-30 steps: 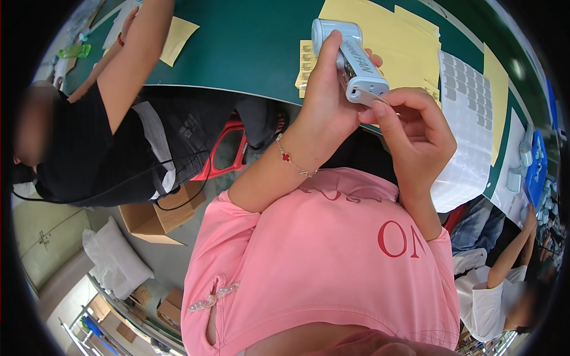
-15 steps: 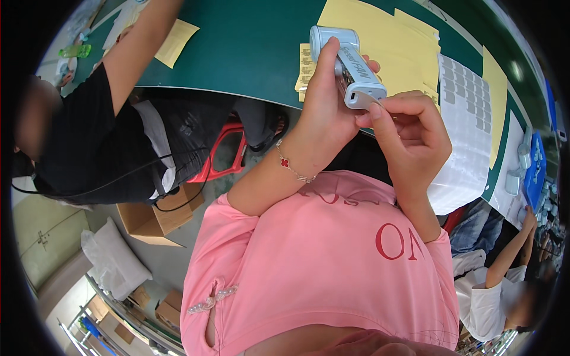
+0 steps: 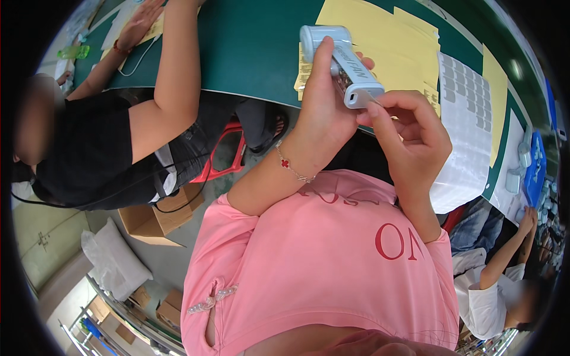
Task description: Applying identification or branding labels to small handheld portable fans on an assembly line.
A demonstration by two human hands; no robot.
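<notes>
My left hand (image 3: 325, 110) is wrapped round a light blue handheld fan (image 3: 355, 70), thumb along its side. The fan is tilted, with its round head at the upper left. Its end face, which has a small port, points toward me. At that end my right hand (image 3: 418, 127) pinches a small greyish piece, seemingly a sticker (image 3: 371, 98), between thumb and forefinger. The piece lies against the end face or just off it; I cannot tell which. Beside my right hand is a white sheet of grey stickers (image 3: 460, 142), with some spots bare.
Yellow paper sheets (image 3: 392, 41) lie on the green table (image 3: 249, 53) beyond the fan. On the left a person in black (image 3: 89, 142) sits at the table. To the right another person in white (image 3: 484, 296) reaches toward a blue tray (image 3: 535, 172) near more light blue parts.
The fan and my left hand have shifted slightly left. My right hand keeps its pinch at the fan's end. The person on the left has drawn an arm back, and both arms now show.
</notes>
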